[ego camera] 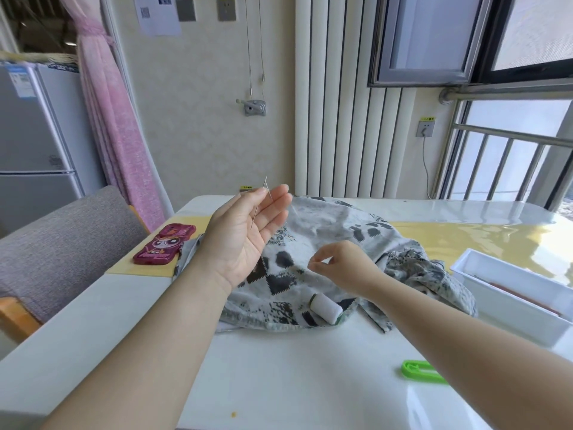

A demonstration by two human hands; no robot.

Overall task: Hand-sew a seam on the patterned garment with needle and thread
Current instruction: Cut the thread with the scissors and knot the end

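The patterned grey-white garment [328,234] lies crumpled on the white table [279,367]. My left hand [245,234] is raised above the garment's left edge, palm toward me, and pinches a thin needle [259,206] between thumb and fingertip; the needle slants down across the palm. My right hand [338,265] hovers low over the middle of the garment, fingertips pinched together on a faint white thread. A spool of white thread [325,308] lies on the garment's near edge, just below my right wrist.
A dark pink phone case [164,248] lies on the table at the left. A white rectangular tray [508,293] stands at the right, and a green plastic tool [421,372] lies near my right forearm. A grey chair [62,249] stands at the left.
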